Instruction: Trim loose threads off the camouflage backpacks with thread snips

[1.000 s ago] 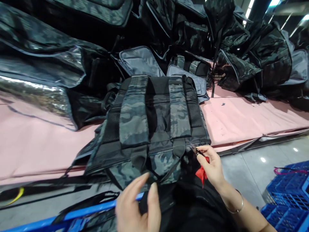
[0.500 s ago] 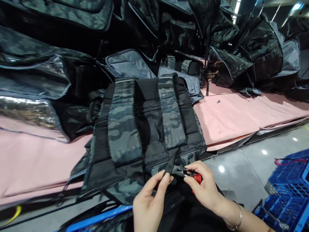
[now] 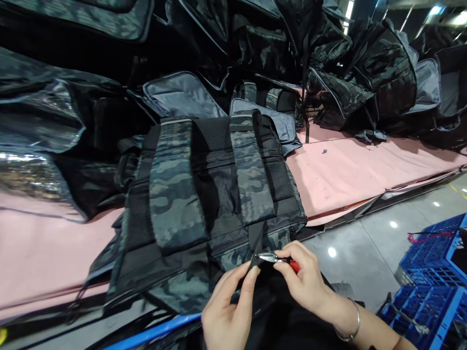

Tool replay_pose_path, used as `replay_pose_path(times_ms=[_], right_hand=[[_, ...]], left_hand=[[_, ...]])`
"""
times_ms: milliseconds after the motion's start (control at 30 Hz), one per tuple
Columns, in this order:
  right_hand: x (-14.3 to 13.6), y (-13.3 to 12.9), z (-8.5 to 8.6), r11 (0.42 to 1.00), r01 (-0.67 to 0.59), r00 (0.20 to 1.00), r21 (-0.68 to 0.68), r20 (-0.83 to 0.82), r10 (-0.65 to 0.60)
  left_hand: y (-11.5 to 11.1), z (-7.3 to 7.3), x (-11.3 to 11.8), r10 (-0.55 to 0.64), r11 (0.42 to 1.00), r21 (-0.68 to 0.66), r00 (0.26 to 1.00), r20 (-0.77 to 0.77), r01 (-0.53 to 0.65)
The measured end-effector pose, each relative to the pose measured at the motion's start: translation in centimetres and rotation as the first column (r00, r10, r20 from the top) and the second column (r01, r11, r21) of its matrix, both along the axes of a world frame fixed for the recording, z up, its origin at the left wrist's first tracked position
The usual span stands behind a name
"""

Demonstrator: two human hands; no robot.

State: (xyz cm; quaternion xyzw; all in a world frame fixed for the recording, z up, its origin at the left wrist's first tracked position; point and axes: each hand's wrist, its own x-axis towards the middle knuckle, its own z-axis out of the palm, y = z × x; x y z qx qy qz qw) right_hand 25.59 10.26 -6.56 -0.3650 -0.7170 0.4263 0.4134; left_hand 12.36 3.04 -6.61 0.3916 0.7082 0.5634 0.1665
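Note:
A dark camouflage backpack (image 3: 219, 189) lies on the pink-covered table with its two padded shoulder straps facing up. Between thumb and fingers, my left hand (image 3: 231, 296) pinches a black webbing strap (image 3: 256, 238) that hangs from the lower end of the right shoulder strap. My right hand (image 3: 304, 272) is closed around small thread snips (image 3: 268, 257) with red on the handle. Their metal blades point left and meet the webbing just above my left fingertips. Whether the blades touch or cut it is too small to tell.
More camouflage bags (image 3: 386, 73) with grey linings are heaped along the back of the pink table cover (image 3: 339, 170). Silver-lined bags (image 3: 40, 121) lie at left. Blue plastic crates (image 3: 430, 262) stand on the floor at right. A blue bar (image 3: 153, 333) shows at the bottom.
The snips have turned so that their blades show more plainly against the webbing. My left hand still pinches the strap. The whole view has shifted slightly, with the backpack now further left.

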Motion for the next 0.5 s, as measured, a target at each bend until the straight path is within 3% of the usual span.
replay_pose_path(times_ms=[200, 400, 500], right_hand=[[0.26, -0.12, -0.34, 0.99, 0.008, 0.999, -0.143, -0.035, -0.013], [-0.11, 0.05, -0.39, 1.0, -0.017, 0.999, -0.012, -0.039, 0.017], [-0.26, 0.3, -0.42, 1.0, -0.004, 0.997, -0.012, -0.072, 0.003]], left_hand=[[0.15, -0.06, -0.06, 0.018, 1.0, -0.017, 1.0, 0.025, -0.018], [-0.04, -0.4, -0.12, -0.014, 1.0, 0.002, 1.0, -0.011, 0.014], [-0.08, -0.45, -0.16, -0.006, 1.0, -0.011, 1.0, -0.017, 0.005]])
